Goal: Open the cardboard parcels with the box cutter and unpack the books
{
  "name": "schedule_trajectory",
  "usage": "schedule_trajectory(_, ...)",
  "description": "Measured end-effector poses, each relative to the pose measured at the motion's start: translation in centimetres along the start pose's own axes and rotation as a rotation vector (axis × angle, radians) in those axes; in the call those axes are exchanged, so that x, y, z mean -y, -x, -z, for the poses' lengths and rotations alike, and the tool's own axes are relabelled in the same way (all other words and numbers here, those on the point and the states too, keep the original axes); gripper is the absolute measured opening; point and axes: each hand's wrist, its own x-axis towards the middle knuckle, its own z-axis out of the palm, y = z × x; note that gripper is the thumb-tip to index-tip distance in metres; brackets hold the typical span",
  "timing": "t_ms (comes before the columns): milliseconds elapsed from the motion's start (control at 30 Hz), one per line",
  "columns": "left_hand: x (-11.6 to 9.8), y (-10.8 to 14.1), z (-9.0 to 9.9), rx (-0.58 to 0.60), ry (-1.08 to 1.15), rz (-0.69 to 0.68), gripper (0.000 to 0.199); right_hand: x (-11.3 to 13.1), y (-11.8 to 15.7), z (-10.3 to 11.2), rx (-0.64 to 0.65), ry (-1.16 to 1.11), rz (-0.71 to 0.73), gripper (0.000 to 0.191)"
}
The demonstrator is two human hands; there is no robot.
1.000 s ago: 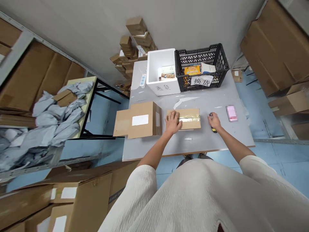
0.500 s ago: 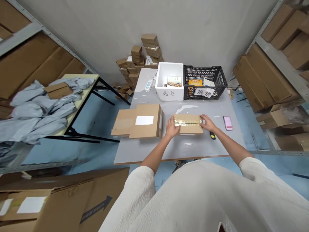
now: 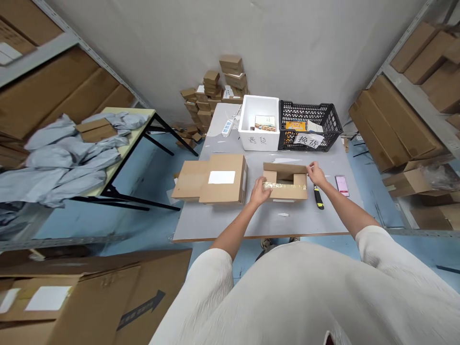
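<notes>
A small cardboard box (image 3: 283,194) sits before me on the grey table (image 3: 266,223). Its far flap stands up and part of the dark inside shows; shiny tape runs along the near flap's edge. My left hand (image 3: 260,192) grips the box's left side at the near flap, fingers bent over the edge. At the far right corner, my right hand (image 3: 316,174) pinches the raised flap. Just below that hand lies a black and yellow utility knife (image 3: 318,198). Whatever the box holds is hidden.
Two stacked cardboard boxes (image 3: 226,179) stand to the left. Behind are a white bin (image 3: 258,141) and a black crate (image 3: 309,112) with small packages. A phone (image 3: 342,185) lies at right, a power strip (image 3: 227,127) at back left. Grey parcels (image 3: 53,167) cover a side table.
The box's closed top has come open, its far flap lifted. My right hand has moved up and away with that flap. More of the knife now shows.
</notes>
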Motion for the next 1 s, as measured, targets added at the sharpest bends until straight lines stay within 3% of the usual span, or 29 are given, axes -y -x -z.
schedule_trajectory(133,0.0,-0.2,0.4,0.076,-0.086,-0.023,0.045,1.3,-2.9,-0.6,-0.095,0.119,-0.113,0.044)
schedule_trajectory(267,-0.3,-0.2,0.9,0.116,-0.155,-0.019,0.044,0.6,-3.5,-1.6,0.000,0.216,-0.009,0.043)
schedule_trajectory(467,-2.2,1.5,2.4,-0.039,-0.222,-0.117,0.018,-0.5,-2.4,-1.8,0.076,0.320,0.145,0.045)
schedule_trajectory(533,-2.9,2.2,3.0,-0.049,-0.203,-0.147,0.021,-0.3,-2.2,-1.5,0.114,0.358,0.188,0.043)
schedule_trajectory(700,-3.2,3.5,4.5,0.133,-0.197,-0.196,0.017,0.2,-1.8,-0.9,0.190,0.414,0.207,0.040)
schedule_trajectory(833,-2.6,4.0,4.6,0.288,-0.323,-0.307,0.051,1.0,-0.8,-1.6,0.197,0.440,0.170,0.044)
schedule_trajectory(900,-2.7,3.7,3.9,0.374,-0.389,-0.388,0.065,1.6,-0.3,-2.6,0.183,0.447,0.148,0.057)
schedule_trajectory(1000,-3.5,2.7,1.9,0.477,-0.459,-0.466,0.068,2.4,0.2,-4.5,0.151,0.456,0.095,0.086)
